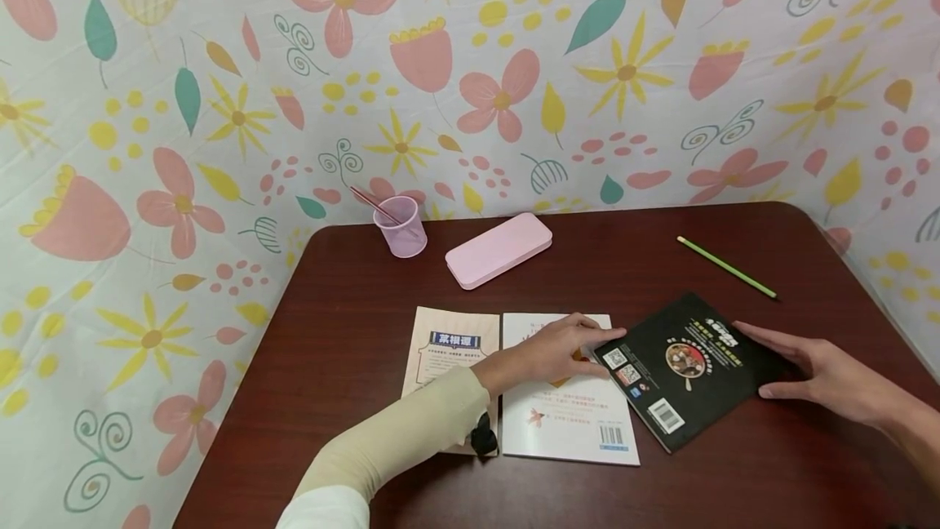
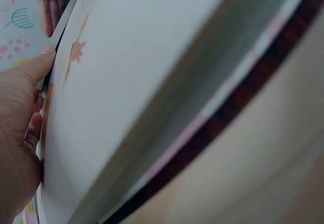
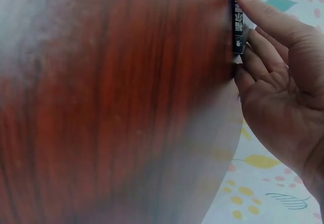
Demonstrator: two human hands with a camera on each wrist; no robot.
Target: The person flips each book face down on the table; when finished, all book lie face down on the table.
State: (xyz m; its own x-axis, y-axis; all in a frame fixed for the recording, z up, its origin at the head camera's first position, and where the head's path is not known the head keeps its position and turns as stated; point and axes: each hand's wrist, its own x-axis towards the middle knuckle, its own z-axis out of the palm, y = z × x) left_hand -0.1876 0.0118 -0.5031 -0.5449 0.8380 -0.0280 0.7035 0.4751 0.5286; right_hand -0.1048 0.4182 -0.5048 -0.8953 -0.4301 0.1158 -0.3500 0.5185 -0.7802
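Both hands are on the black book [image 1: 686, 366] in the head view: the right hand [image 1: 830, 378] lies with fingers spread and nearly straight along the book's right edge, thumb low against its near corner, a flat touching grip rather than a pinch. Left hand [image 1: 558, 349] reaches across with fingers stretched out, tips meeting the book's left corner. Under that left palm sits the white book [image 1: 569, 423], face down with its barcode showing, and the black book overlaps its right edge. Just left of the left wrist lies a beige booklet [image 1: 448, 349]. Well beyond the hands, a pink pencil case [image 1: 499, 249] and a pink cup [image 1: 401, 226] stand toward the back of the desk [image 1: 352, 284], and a green pencil [image 1: 725, 267] lies beyond the right hand.

Left wrist view now: the left hand [image 2: 17, 133] has its thumb pressed on the white book's [image 2: 142, 72] edge, fingers loosely bent beneath; the far fingers are out of sight.

Right wrist view: the right hand [image 3: 278, 92] sets straight fingertips against the black book's [image 3: 238, 26] thin edge, palm open, desk [image 3: 116, 97] blurred alongside.
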